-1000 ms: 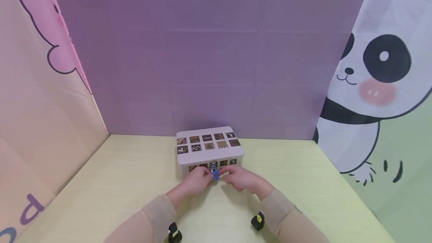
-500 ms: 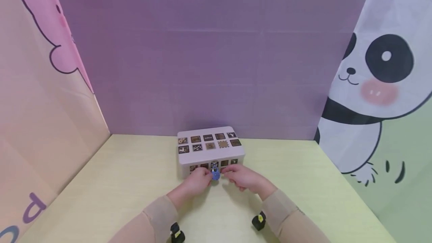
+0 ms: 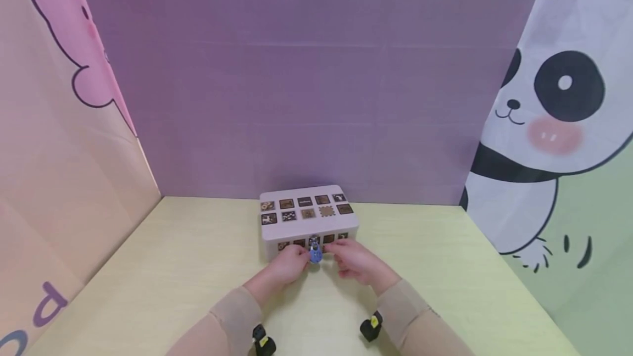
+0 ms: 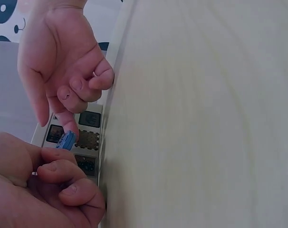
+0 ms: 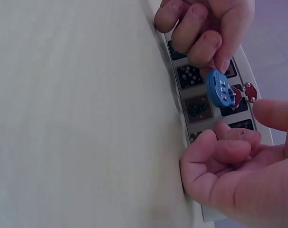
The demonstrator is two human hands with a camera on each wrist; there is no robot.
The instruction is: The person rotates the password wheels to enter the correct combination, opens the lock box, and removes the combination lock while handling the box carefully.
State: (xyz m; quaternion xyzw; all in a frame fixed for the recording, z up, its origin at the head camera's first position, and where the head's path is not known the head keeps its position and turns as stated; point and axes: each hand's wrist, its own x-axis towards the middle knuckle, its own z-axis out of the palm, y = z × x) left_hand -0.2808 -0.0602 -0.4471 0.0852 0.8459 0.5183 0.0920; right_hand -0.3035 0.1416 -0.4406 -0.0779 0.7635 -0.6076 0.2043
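A blue combination padlock point(image 3: 316, 255) with number dials hangs from the metal clasp point(image 5: 249, 92) on the front of a white box point(image 3: 301, 228) printed with small square pictures. My left hand point(image 3: 289, 263) pinches the padlock's left edge between thumb and index finger, as the right wrist view shows. On the other side, my right hand point(image 3: 357, 260) holds its index finger out close to the padlock, the other fingers loosely bent. Whether that fingertip touches the lock I cannot tell. The dial digits are too small to read.
The box stands near the back of a pale wooden table point(image 3: 207, 246), before a purple wall panel point(image 3: 306, 81). Printed cartoon sheets line both sides, with a panda point(image 3: 554, 103) on the right. Black wrist devices point(image 3: 372, 326) sit under the sleeves.
The padlock's face has turned more squarely toward the head view. My right fingers have shifted slightly away from it. The left hand keeps its pinch, and the box has stayed put.
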